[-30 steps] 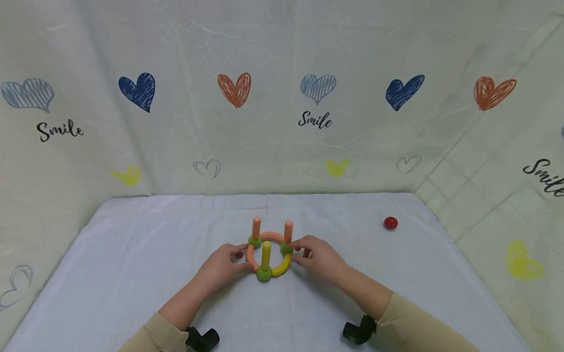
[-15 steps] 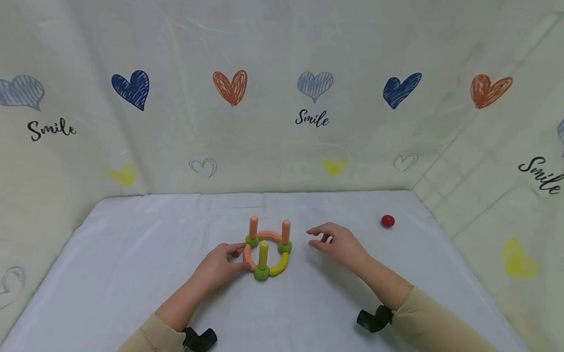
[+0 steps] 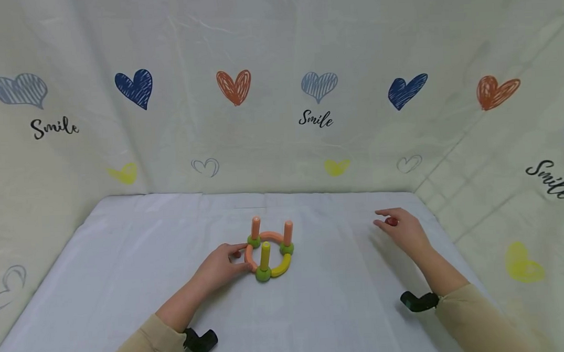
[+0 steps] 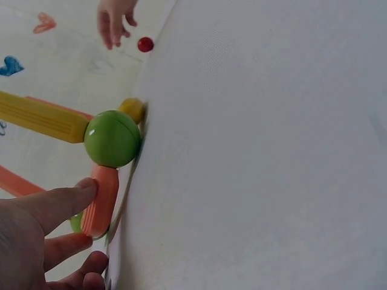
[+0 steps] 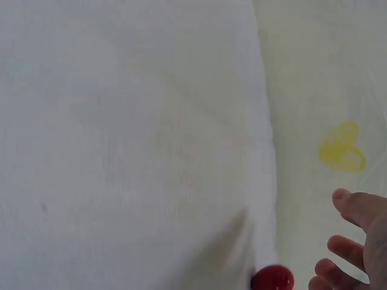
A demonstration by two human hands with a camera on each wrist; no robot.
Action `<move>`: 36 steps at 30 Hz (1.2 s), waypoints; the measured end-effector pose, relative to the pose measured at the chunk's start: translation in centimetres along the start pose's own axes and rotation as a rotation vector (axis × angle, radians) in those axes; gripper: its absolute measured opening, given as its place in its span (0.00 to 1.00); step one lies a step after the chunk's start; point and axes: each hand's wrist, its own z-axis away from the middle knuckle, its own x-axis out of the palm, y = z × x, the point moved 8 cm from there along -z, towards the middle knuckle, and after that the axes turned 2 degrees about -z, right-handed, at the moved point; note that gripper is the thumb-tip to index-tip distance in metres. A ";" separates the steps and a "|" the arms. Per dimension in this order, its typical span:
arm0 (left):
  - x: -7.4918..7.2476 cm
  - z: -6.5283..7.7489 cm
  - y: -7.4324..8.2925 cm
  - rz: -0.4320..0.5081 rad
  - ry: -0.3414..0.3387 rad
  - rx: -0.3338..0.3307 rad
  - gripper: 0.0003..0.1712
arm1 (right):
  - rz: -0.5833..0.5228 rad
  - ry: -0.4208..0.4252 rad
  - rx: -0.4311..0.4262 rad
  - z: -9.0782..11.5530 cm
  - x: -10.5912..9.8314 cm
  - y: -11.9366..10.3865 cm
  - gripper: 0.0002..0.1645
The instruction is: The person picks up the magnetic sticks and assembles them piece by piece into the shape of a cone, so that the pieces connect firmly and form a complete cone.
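Observation:
A toy ring of curved orange and yellow pieces, joined by green balls (image 3: 263, 274), lies on the white cloth. Two orange sticks (image 3: 288, 233) and one yellow stick (image 3: 265, 256) stand up from the balls. My left hand (image 3: 221, 266) pinches the ring's left orange curve (image 4: 101, 202), thumb on one side and fingers on the other. Over at the right, my right hand (image 3: 404, 232) hovers by a small red ball (image 3: 391, 221), thumb and fingers spread apart. The right wrist view shows a gap between that red ball (image 5: 273, 278) and the fingers.
White cloth (image 3: 334, 299) covers the table. A pale backdrop (image 3: 271, 145) with printed hearts and "Smile" rises behind and along both sides. Black wrist cameras (image 3: 201, 341) sit at each sleeve.
My right hand has left the ring and travelled right to the red ball. My left hand keeps its hold on the orange curve, and the ring stays in place.

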 end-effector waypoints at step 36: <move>-0.1 0.1 0.1 0.000 -0.003 0.013 0.39 | 0.025 -0.182 0.220 -1.5 0.7 8.0 0.40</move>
